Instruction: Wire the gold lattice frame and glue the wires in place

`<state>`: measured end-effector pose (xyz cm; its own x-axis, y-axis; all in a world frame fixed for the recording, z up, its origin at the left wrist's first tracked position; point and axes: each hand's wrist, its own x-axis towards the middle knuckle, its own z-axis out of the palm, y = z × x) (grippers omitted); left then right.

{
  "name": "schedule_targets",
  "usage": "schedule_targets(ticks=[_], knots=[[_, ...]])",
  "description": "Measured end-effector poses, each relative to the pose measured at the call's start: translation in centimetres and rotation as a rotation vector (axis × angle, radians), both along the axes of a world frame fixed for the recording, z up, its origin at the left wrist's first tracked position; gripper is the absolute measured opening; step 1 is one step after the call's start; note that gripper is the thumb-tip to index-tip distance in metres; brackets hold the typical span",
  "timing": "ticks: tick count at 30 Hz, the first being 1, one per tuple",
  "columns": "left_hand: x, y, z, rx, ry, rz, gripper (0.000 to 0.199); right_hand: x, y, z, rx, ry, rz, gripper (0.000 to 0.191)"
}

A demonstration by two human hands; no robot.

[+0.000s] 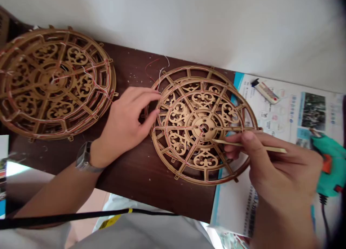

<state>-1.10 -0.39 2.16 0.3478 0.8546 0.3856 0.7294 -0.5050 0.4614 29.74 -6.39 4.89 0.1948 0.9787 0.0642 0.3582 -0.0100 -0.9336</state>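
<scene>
As the thin stick (229, 143) is pinched b/w thumb & fingers of the right hand (283, 166), closed round it, its tip is held at the hub of the round frame (207, 135); whether contact's made can't be told. Right of centre the frame's seen, laid flat: light brown, ring within ring, spoked, filled w/ clover-type scrollwork, red & white wires (189, 127) run along the ribs, more layers glimpsed below. Its right edge is partly blocked by that hand. Loose wire ends (161, 72) are left trailing past the upper-L rim. Under the right side, a printed sheet (290, 83) is partly covered; a lighter (266, 91) is laid on it, a turquoise glue gun (330, 148) parked just beside the hand. Far L, a 2nd stack (46, 78) is set on the dark table (129, 186). Pose now: right hand's reached in from lower R, palm down-ish; left hand (132, 115) is angled up from lower L, watch (85, 158) worn, thumb & forefinger parted at the frame's left rim. Whether that's gripped can't be told.
</scene>
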Motion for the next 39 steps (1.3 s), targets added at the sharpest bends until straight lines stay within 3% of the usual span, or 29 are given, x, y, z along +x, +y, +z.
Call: schedule_targets(ticks=[6, 12, 21, 30, 36, 39], knots=[[0.5, -0.3, 0.1, -0.055, -0.036, -0.034, 0.019, 0.0, 0.2, -0.7, -0.057, -0.017, -0.081, 0.01], [0.7, -0.3, -0.1, -0.092, -0.085, -0.015, 0.022, 0.2, 0.5, -1.5, -0.085, -0.003, -0.028, 0.01], [1.6, -0.1, -0.3, -0.197, -0.173, 0.059, 0.039, 0.2, 0.6, -1.9, -0.138, 0.0, -0.017, 0.014], [1.8, -0.4, -0.1, -0.386, -0.402, 0.066, 0.073, 0.3, 0.7, -1.7, -0.166, 0.082, -0.015, 0.011], [1.7, -0.8, 0.7, -0.704, -0.741, -0.082, 0.057, 1.3, 1.0, -2.2, -0.162, 0.166, -0.032, 0.016], [1.7, -0.9, 1.2, -0.771, -0.788, -0.1, 0.048, 1.8, 1.1, -2.4, -0.169, 0.233, -0.059, 0.022]])
